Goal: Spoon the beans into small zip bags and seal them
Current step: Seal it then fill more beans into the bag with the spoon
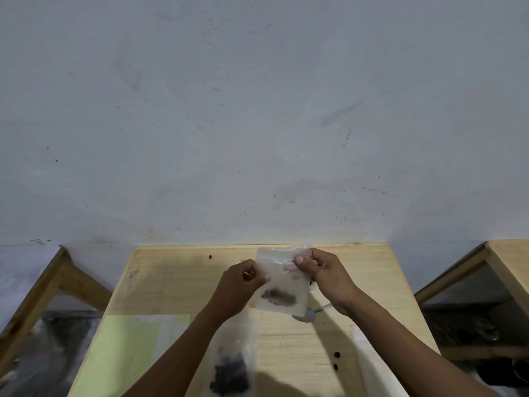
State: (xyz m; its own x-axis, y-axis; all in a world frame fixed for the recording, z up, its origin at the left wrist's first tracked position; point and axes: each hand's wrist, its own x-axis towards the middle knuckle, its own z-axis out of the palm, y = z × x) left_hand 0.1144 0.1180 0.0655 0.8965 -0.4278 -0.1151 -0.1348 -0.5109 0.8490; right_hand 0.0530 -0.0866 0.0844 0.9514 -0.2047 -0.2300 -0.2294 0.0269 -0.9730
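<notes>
Above the table [286, 339], left hand [237, 287] and right hand [323, 270] are pinching a small zip bag [283, 285], fingers clamped on its sides, dark beans [279, 297] sitting at bottom; second bag [232, 365] with beans is lying below.

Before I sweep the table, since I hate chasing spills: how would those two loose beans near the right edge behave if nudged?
The loose beans look small and rounded, so they would probably roll rather than slide. The wooden table looks smooth there, with no visible lip, so they may run off the edge. They are likely light, so a gentle touch should do.
</notes>
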